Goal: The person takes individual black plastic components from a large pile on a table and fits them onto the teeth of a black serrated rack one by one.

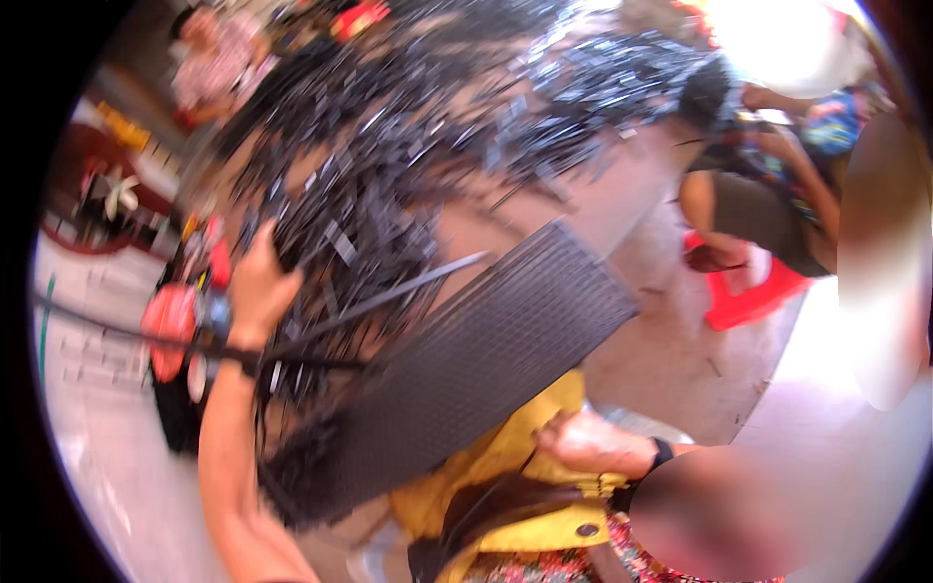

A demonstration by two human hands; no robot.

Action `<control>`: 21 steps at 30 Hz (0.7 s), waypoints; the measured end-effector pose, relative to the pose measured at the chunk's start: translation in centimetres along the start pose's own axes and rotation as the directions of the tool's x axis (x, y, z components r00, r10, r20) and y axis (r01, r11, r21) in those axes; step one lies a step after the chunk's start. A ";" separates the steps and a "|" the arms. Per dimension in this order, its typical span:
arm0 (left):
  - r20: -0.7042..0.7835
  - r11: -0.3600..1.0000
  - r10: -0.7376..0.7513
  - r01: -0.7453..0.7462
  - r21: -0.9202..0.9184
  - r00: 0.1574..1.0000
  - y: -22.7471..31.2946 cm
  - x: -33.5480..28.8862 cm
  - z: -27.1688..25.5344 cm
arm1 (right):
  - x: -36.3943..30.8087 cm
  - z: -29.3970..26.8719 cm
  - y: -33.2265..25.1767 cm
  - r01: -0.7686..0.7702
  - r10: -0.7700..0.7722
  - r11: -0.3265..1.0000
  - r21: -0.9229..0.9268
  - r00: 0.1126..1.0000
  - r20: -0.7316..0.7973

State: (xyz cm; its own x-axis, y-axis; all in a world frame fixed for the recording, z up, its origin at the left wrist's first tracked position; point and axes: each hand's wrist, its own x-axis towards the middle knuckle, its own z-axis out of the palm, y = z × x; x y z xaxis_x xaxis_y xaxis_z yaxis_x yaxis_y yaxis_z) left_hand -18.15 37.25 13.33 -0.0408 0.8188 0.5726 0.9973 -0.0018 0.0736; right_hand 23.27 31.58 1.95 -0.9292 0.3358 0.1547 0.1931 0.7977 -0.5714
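Observation:
A long woven black panel [486, 340] lies slantwise in front of me, from lower left to upper right. My left hand [260, 287] reaches past its left side to a heap of loose flat black strips [379, 214]. The thumb stands apart from the fingers, and nothing shows in this hand, though motion blurs it. Below the panel's near edge, over yellow cloth [515, 437], my right hand [593, 442] has its fingers curled closed. A thin dark line shows by its fingertips; what it grips is hidden. One longer grey strip [418, 284] lies beside the panel's far edge.
More strips [603, 97] spread over the far table. A person [219, 63] sits at the far left; another person [807, 175] sits at right near a red stool [748, 291]. Red items [170, 325] stand left of my forearm, and a dark cord or strip [117, 325] crosses there.

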 end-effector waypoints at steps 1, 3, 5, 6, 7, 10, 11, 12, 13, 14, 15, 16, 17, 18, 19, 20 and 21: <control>0.202 0.993 0.121 -0.114 -0.043 0.972 0.0 0.6 -0.5 | -0.2 0.0 -0.1 -0.006 0.006 1.000 0.006 1.000 0.028; 0.324 0.973 0.191 -0.223 0.065 0.927 -1.2 0.4 -0.6 | 0.1 -0.8 -0.2 0.017 -0.017 1.000 0.013 1.000 0.021; 0.373 0.991 0.035 -0.081 0.108 0.927 -0.3 0.2 -1.5 | 0.6 -2.0 -1.6 0.025 -0.017 0.988 0.150 0.999 -0.051; 0.377 0.993 -0.075 0.033 0.116 0.923 0.2 0.9 -1.8 | 0.7 -2.5 -2.0 0.057 -0.032 0.977 0.204 0.992 -0.122; 0.363 0.992 -0.119 0.096 0.080 0.924 -0.8 0.8 -1.6 | 0.9 -3.2 -2.4 0.070 -0.037 0.971 0.230 0.989 -0.145; 0.365 0.963 -0.100 0.182 -0.198 0.926 -2.0 0.5 -1.5 | 1.6 -6.3 -2.5 0.083 -0.021 0.961 0.265 0.974 -0.227; 0.410 0.929 -0.139 0.263 -0.263 0.901 -2.5 0.4 -1.4 | 2.0 -7.9 -2.4 0.055 0.000 0.977 0.208 0.968 -0.252; 0.453 0.884 -0.160 0.331 -0.330 0.877 -2.4 0.7 -1.4 | 2.0 -9.0 -2.3 -0.048 0.078 0.992 0.118 0.963 -0.257; 0.502 0.772 -0.210 0.457 -0.441 0.839 -1.6 1.1 -1.9 | 2.4 -10.3 -1.9 -0.132 0.167 0.980 0.148 0.952 -0.257; 0.497 0.750 -0.211 0.465 -0.469 0.842 -1.9 1.1 -1.8 | 3.0 -10.6 -1.3 -0.104 0.172 0.973 0.204 0.920 -0.352; 0.488 0.728 -0.213 0.471 -0.499 0.846 -2.1 1.4 -1.8 | 4.0 -11.3 -1.4 -0.117 0.214 0.957 0.266 0.903 -0.372; 0.479 0.704 -0.215 0.475 -0.528 0.851 -2.3 1.5 -1.9 | 4.8 -12.0 -1.7 -0.127 0.255 0.937 0.326 0.886 -0.388; 0.444 0.644 -0.205 0.462 -0.610 0.872 -2.2 1.7 -1.9 | 5.1 -12.0 -1.8 -0.097 0.228 0.942 0.322 0.887 -0.401; 0.411 0.644 -0.291 0.495 -0.583 0.864 -1.8 1.8 -2.5 | 5.5 -11.8 -1.9 -0.064 0.199 0.945 0.320 0.890 -0.410; 0.344 0.666 -0.302 0.455 -0.592 0.889 -2.1 2.0 -2.8 | 5.9 -11.6 -1.9 -0.031 0.170 0.947 0.319 0.892 -0.418; 0.276 0.688 -0.310 0.415 -0.595 0.910 -2.9 2.4 -2.9 | 6.1 -11.2 -1.8 -0.018 0.144 0.951 0.308 0.909 -0.392; 0.229 0.692 -0.312 0.386 -0.611 0.922 -4.5 2.2 -2.6 | 6.1 -10.6 -1.9 0.002 0.113 0.954 0.301 0.925 -0.362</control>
State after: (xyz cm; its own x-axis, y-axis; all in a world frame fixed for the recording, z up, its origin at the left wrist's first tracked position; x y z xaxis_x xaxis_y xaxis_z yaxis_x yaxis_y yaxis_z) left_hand -22.89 37.57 16.35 -0.3342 0.8873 0.3178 0.6366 -0.0361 0.7703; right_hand 20.57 37.45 12.52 -0.7240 0.5820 0.3704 0.0876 0.6101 -0.7874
